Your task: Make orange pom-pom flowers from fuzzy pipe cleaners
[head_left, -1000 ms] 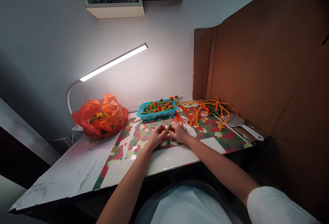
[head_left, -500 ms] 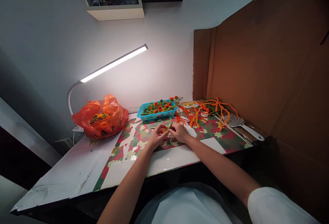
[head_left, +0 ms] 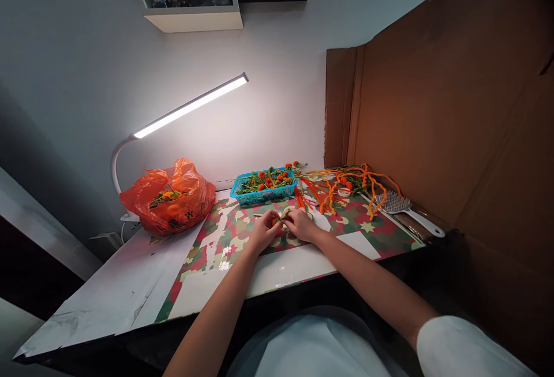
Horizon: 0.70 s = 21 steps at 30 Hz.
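a: where is the worked piece to be found?

b: the small green-and-orange piece is held in front of the blue basket, on the near side, where the table is covered by a camouflage-patterned sheet.

a: and how is it gripped?

b: it is pinched at the fingertips of both hands, by the left grip on one side and by the right grip on the other. its full outline is hidden by the fingers and cannot be told.

a: how is this best done?

b: the piece is probably best steadied by one grip while small adjustments are made by the other. if pinched close to where the fingertips meet, bending should be better controlled; if squeezed hard, a fuzzy surface could be flattened.

a: what textures are seen?

b: round, fuzzy-looking orange heads and thin green stems are heaped in the basket, whose plastic wall is pierced all over. to its right, wavy orange cords are tangled. to its left, green and orange pieces are held in a thin, crinkled plastic bag.
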Tool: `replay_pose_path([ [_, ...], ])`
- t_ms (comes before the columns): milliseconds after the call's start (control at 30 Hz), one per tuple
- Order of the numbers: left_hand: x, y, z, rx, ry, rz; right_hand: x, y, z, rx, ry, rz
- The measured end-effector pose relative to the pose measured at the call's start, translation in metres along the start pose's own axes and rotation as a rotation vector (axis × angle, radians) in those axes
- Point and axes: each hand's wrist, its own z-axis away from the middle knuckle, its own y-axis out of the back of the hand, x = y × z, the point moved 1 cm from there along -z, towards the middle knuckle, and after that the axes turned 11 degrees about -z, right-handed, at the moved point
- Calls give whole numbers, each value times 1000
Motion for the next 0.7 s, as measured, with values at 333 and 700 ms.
replay_pose_path([
  [333, 9, -5, 1, 152, -246, -448, -4, -4, 1, 43, -113, 26],
  [700, 5, -9, -3, 96, -83, -328, -8, 0, 4, 48, -32, 152],
])
